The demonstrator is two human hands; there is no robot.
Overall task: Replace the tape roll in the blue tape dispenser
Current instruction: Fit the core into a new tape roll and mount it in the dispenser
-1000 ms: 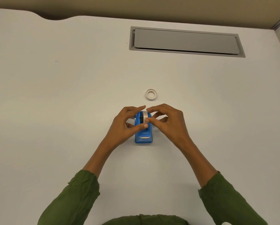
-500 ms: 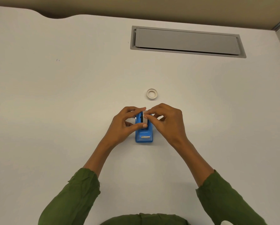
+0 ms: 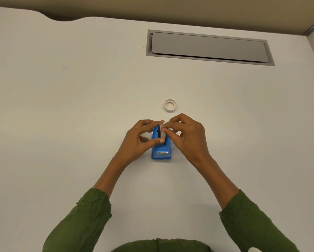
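My left hand (image 3: 139, 140) and right hand (image 3: 186, 138) close in on the blue tape dispenser (image 3: 161, 151) from both sides, so its upper half is boxed in; only its near end with the metal cutter (image 3: 163, 152) lies open to reach. Just beyond my right hand a white tape ring (image 3: 170, 105) lies flat on the surface (image 3: 61, 124), the one loose thing in the way ahead. Farther back the grey cable hatch (image 3: 209, 47) sits level with the surface. Wide room lies to my left and right.
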